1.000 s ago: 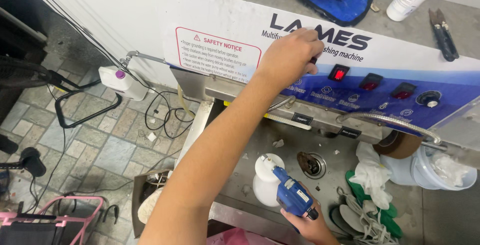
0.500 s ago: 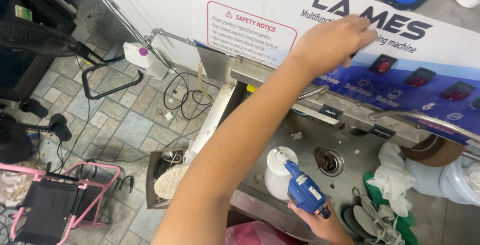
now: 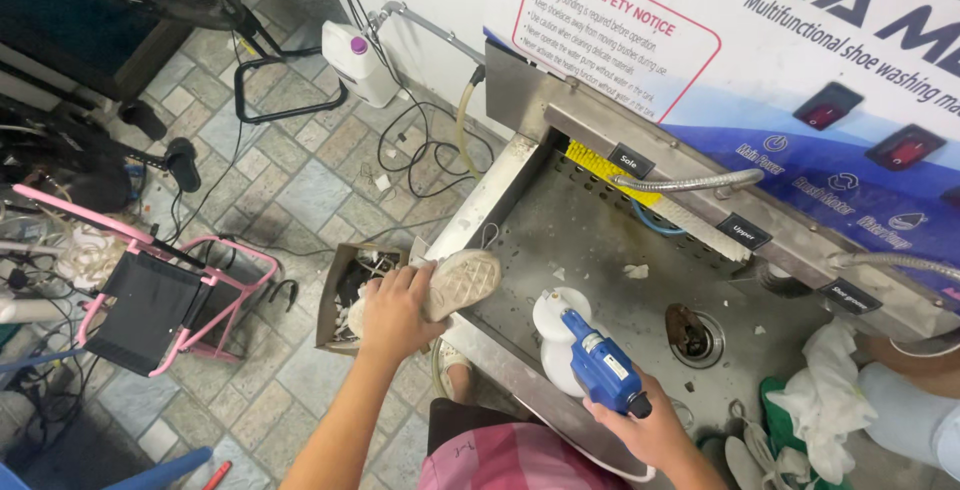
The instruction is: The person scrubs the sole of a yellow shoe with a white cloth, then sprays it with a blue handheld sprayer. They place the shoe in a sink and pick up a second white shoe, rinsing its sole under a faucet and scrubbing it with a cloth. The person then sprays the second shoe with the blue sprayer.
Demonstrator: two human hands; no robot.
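Gripping a pale shoe (image 3: 455,285) by its side, the left hand (image 3: 393,312) holds it sole-up over the left rim of the steel basin (image 3: 600,240). Its sole is beige and worn, patterned with small dots, and the toe points right toward the basin. The fingers wrap the shoe's near edge, so it sits just above and to the right of the palm, partly over the cardboard box (image 3: 345,290) on the floor.

One spray bottle (image 3: 585,350) is in the right hand (image 3: 655,435): a white rounded body with a blue trigger head, the fingers closed round the blue handle. The bottle stands on the basin's front part, touching the metal, directly ahead of that hand and well to the right of the shoe.

Inside the basin lies one round drain (image 3: 693,335), rusty brown. Two flexible metal hoses (image 3: 690,183) run under the machine's front panel (image 3: 800,80), which carries two red rocker switches (image 3: 828,106) in full view. A yellow brush strip (image 3: 595,162) shows under the panel's left end. To the right, a crumpled white cloth (image 3: 835,390) rests on green insoles (image 3: 775,420).

On the tiled floor, one pink folding frame (image 3: 150,290) stands well to the left, and one white jug (image 3: 358,62) with a purple cap sits by the wall among black cables.
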